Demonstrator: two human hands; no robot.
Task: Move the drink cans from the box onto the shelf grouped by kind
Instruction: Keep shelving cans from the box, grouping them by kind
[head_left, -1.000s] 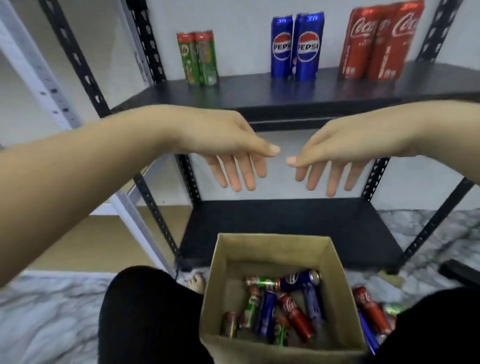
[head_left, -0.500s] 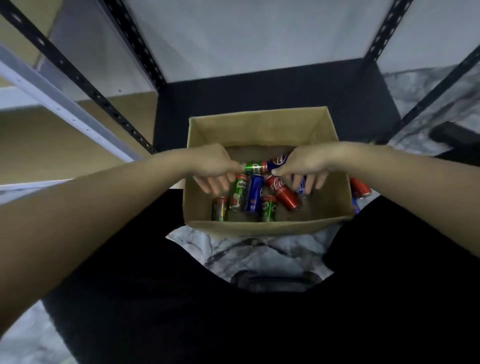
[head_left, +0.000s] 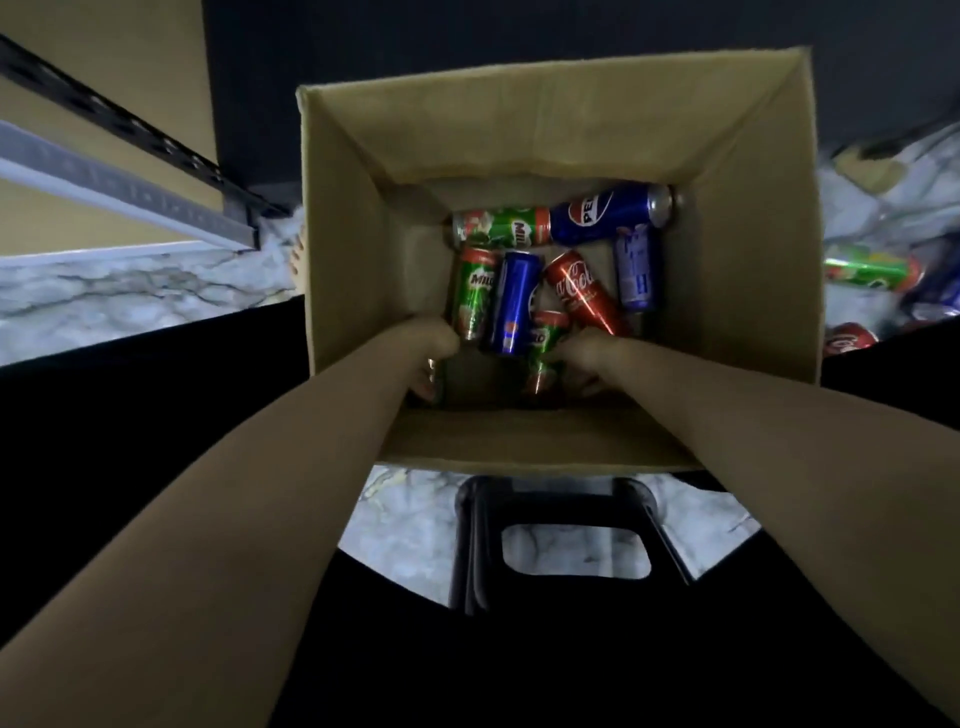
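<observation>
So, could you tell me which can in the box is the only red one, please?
The Coca-Cola can, lying slanted near the middle of the cardboard box; the other cans around it are green Milo or blue Pepsi.

Dim overall, exposure low. Cardboard box (head_left: 550, 130) is the brightest surface: far inner wall evenly lit, near wall and floor corners fall into shadow. Cans (head_left: 571, 270) show small specular streaks, the red one sharpest; labels legible but soft. Left hand (head_left: 431, 358) and right hand (head_left: 587, 364) are shaded, fingers lost in the dark. Lower frame near black, detail crushed. Wide-angle bending stretches forearms and box edges outward. Marble floor (head_left: 130, 296) at the margins is smeared and soft.
</observation>
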